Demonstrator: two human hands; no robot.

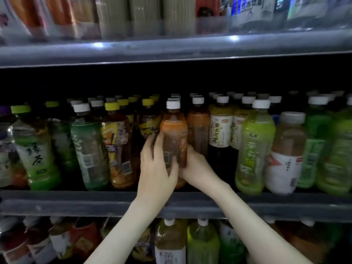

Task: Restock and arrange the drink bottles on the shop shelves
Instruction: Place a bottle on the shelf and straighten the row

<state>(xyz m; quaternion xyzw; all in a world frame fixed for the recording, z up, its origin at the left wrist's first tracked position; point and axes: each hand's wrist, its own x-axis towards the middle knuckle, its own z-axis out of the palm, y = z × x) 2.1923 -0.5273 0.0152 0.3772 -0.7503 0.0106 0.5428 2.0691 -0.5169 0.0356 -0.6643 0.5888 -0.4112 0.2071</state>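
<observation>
Bottle: a clear plastic bottle of brown tea with an orange label and a white cap (174, 130) stands upright at the front of the grey metal middle shelf (76, 202), its base hidden by the hands.
Left hand: the left hand (155, 174) wraps the bottle's left side, fingers curled up the label and thumb laid across the front.
Right hand: the right hand (196, 168) clasps the lower right flank; its fingertips are out of sight behind the bottle.
Handling: full, so probably weighty; the thin wall likely gives under a squeeze and the label may be slick. The mid-body waist looks the safest hold.
Neighbours: just left of it, a yellow-labelled tea bottle (118, 145); just right and behind, a matching orange bottle (198, 128); further right, a lime-green bottle (254, 149).
Below: larger bottles (202, 242) on the next shelf down.
</observation>
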